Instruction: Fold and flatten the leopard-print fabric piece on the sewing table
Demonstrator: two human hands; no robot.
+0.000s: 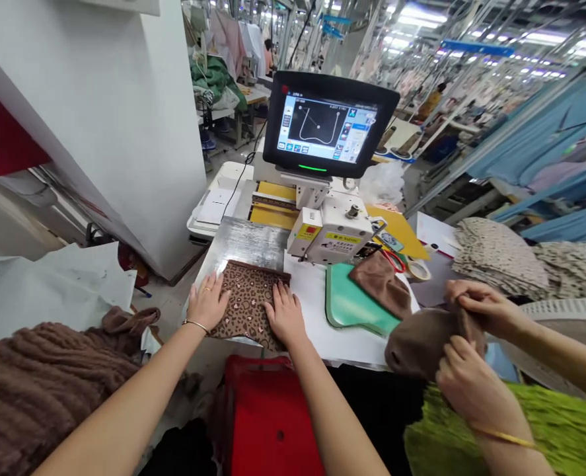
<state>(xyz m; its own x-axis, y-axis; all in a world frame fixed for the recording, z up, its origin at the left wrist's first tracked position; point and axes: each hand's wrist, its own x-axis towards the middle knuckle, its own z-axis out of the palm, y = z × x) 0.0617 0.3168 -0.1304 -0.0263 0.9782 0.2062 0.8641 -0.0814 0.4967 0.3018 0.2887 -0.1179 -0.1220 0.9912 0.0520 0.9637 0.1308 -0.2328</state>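
A brown leopard-print fabric piece (pixel 247 297) lies flat on the metal plate (pixel 246 241) of a sewing machine. My left hand (pixel 206 302) presses flat on its left edge, with a ring and a bracelet showing. On the piece's right edge rests my right hand (pixel 285 311), also flat with fingers spread. Neither hand grips anything.
The machine head (pixel 333 233) and its touch screen (pixel 326 125) stand behind the fabric. A green template (pixel 348 305) with a brown piece (pixel 382 281) lies to the right. A co-worker's hands (pixel 471 344) handle brown fabric at right. Brown fleece (pixel 35 383) is piled at left, and a red seat (pixel 267 416) is below.
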